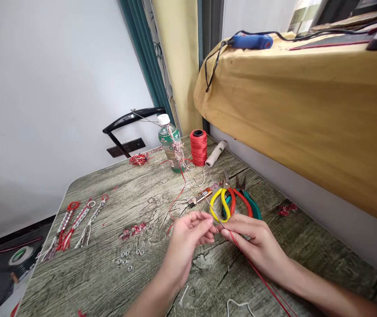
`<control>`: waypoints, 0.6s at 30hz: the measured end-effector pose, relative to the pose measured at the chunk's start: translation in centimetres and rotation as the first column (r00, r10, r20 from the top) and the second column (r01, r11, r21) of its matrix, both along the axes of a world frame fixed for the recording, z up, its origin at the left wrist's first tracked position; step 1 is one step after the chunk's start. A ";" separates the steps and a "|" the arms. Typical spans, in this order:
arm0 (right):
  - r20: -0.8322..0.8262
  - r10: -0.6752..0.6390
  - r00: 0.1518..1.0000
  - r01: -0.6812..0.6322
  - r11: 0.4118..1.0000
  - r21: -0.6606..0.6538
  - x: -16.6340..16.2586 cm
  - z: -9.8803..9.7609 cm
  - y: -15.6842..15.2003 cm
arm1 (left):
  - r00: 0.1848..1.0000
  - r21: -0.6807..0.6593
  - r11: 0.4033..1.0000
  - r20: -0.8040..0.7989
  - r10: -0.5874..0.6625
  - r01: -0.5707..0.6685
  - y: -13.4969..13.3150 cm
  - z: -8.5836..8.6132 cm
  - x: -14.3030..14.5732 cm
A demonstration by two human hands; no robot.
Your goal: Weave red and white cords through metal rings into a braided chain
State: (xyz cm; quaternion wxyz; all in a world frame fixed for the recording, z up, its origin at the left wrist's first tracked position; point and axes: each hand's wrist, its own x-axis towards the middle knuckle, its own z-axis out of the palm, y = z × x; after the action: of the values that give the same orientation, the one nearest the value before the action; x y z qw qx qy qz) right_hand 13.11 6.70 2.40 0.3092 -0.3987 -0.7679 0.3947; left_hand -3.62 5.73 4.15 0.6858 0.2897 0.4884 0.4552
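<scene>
My right hand [254, 237] pinches a red cord [257, 272] between thumb and fingertips; its long end trails down to the lower right. Close beside it, my left hand [191, 231] is closed, thumb against curled fingers. Whatever thin strand it may hold is too small to make out. A thin, taut cord runs from my fingertips up toward a water bottle [167, 143] wrapped with red and white threads. Just beyond my hands lie yellow-and-red-handled scissors or pliers [222, 204] and green-and-red-handled pliers [251, 205]. An orange-labelled lighter or cutter [202, 196] rests beside them.
A red thread spool [198, 148] and a rolled pale cloth [216, 153] stand behind. Three braided tassels [82, 218] lie at left. Small metal rings [129, 259] and red beads [133, 231] are left of my hands. A cloth-covered ledge [290, 97] borders the right.
</scene>
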 end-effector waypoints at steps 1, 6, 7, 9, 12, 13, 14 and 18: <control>-0.008 -0.007 1.000 0.007 1.000 0.018 0.0 0.0 0.0 | 1.000 -0.008 1.000 -0.021 -0.002 0.002 -0.3 0.0 0.4; -0.003 -0.046 0.999 0.046 0.994 0.103 0.3 -0.1 -0.1 | 0.993 0.044 0.998 -0.113 0.044 -0.039 -1.1 0.1 1.6; 0.016 -0.045 0.999 0.043 0.990 0.134 0.4 -0.1 -0.2 | 0.990 0.073 0.997 -0.133 0.047 -0.038 -1.0 0.1 1.7; 0.070 -0.036 0.997 0.021 0.978 0.210 0.4 -0.2 -0.3 | 0.987 0.116 0.992 -0.149 0.057 -0.040 -0.8 0.0 1.9; 0.154 -0.011 0.988 -0.033 0.960 0.277 0.4 -0.2 -0.4 | 0.994 0.091 0.994 -0.085 0.067 -0.060 -0.3 -0.5 2.1; 0.173 -0.001 0.985 -0.048 0.959 0.278 0.4 -0.2 -0.5 | 0.996 0.072 0.995 -0.055 0.066 -0.061 -0.1 -0.6 2.1; 0.188 0.010 0.982 -0.061 0.961 0.270 0.4 -0.1 -0.4 | 0.997 0.058 0.996 -0.033 0.064 -0.062 0.0 -0.7 2.1; 0.179 0.045 0.983 -0.081 0.977 0.198 0.3 0.0 -0.3 | 0.996 0.057 0.995 -0.037 0.085 -0.083 0.2 -0.9 2.1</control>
State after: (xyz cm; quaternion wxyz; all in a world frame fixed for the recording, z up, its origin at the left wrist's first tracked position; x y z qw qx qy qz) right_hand 13.45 6.43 2.38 0.2677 -0.3732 -0.8406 0.2873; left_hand -1.57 5.96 3.20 0.6483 0.2966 0.5006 0.4911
